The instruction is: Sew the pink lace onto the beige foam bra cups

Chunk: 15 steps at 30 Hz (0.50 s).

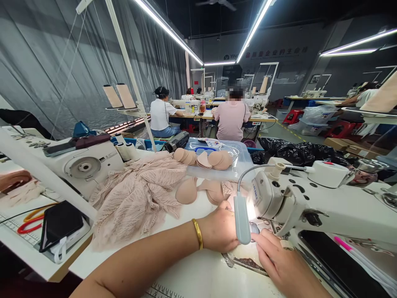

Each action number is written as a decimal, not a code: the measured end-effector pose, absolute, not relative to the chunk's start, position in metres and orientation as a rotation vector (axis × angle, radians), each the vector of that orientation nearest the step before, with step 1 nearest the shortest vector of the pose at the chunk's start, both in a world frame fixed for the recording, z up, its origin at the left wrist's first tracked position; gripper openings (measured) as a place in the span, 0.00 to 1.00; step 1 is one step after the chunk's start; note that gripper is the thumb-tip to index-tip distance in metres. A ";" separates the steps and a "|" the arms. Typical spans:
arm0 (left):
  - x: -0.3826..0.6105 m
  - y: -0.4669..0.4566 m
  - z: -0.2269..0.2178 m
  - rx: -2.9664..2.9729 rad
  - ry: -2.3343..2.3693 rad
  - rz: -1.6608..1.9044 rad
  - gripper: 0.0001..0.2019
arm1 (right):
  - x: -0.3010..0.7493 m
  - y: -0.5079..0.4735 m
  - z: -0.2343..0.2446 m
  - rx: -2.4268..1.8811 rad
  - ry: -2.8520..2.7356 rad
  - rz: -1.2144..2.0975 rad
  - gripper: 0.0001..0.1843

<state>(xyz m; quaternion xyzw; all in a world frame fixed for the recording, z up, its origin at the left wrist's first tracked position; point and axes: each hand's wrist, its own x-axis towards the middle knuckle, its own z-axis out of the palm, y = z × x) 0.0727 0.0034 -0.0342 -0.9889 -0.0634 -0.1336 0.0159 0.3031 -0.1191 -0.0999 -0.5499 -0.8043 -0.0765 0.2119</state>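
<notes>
My left hand (219, 227), a gold bangle (197, 234) on its wrist, is curled in front of the white sewing machine (297, 194). Its fingertips pass behind the grey lamp head (242, 219), so what they grip is hidden. From the lower right comes my right hand (274, 254), fingers bent together and tips close to the left hand under the lamp. A small grey piece (254, 228) shows at those tips, too little to name. Just beyond the left hand lie beige moulded bra cups (186, 191) and some beige lace (229, 188).
A heap of beige lace fabric (139, 194) covers the table's left. Stacked beige pads (220, 159) rest on a clear plastic bin (245, 159). A black phone (338, 260) lies at right, beside tweezers (319, 265). Two co-workers (232, 116) sit ahead, backs turned.
</notes>
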 end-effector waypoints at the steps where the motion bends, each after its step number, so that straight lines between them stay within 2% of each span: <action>1: 0.073 0.007 -0.035 -3.094 -0.189 -0.400 0.07 | 0.303 -0.118 -0.101 -1.519 -2.247 -0.251 0.19; 5: 0.078 0.016 -0.035 -3.156 -0.250 -0.318 0.06 | 0.303 -0.117 -0.103 -1.550 -2.241 -0.301 0.19; 9: 0.085 0.030 -0.017 -3.158 -0.449 -0.250 0.10 | 0.301 -0.120 -0.105 -1.593 -2.215 -0.222 0.20; 13: 0.099 0.059 0.015 -3.028 -0.744 -0.429 0.07 | 0.301 -0.121 -0.106 -1.566 -2.189 -0.221 0.21; 15: 0.112 0.074 0.024 -2.952 -0.875 -0.526 0.14 | 0.300 -0.121 -0.106 -1.573 -2.169 -0.213 0.21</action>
